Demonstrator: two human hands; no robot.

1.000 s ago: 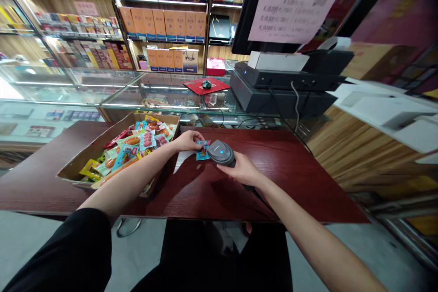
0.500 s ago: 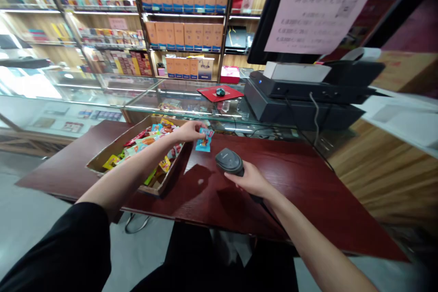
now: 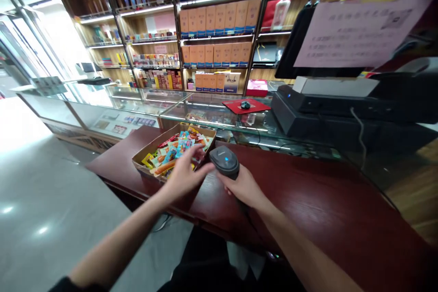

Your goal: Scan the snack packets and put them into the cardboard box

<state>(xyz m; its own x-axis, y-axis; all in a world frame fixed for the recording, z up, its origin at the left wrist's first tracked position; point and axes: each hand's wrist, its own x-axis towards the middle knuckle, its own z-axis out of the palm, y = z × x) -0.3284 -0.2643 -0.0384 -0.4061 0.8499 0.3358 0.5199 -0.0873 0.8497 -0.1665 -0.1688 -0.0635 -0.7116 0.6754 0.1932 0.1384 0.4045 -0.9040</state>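
My right hand [image 3: 241,185] is wrapped round a dark handheld scanner [image 3: 225,161] above the red-brown table [image 3: 284,182]; a small blue light shows on its top. My left hand [image 3: 188,171], slightly blurred, has its fingers apart and nothing visible in it. It is over the near right side of a cardboard box [image 3: 142,171] and hides part of it. Small colourful snack packets [image 3: 183,142] fill the box, with an orange sausage-shaped packet [image 3: 165,167] near its front edge.
Behind the table runs a glass display counter [image 3: 171,107] with a mouse [image 3: 245,105] on a red pad [image 3: 260,107]. At the right stand a monitor with a pink paper sheet [image 3: 349,36] and dark till equipment [image 3: 308,114]. Boxed goods line the shelves [image 3: 219,39].
The blue packet has left my left hand, whose fingers have opened. That hand is now nearer the scanner. The scanner's blue light now shows, and the view has swung left.
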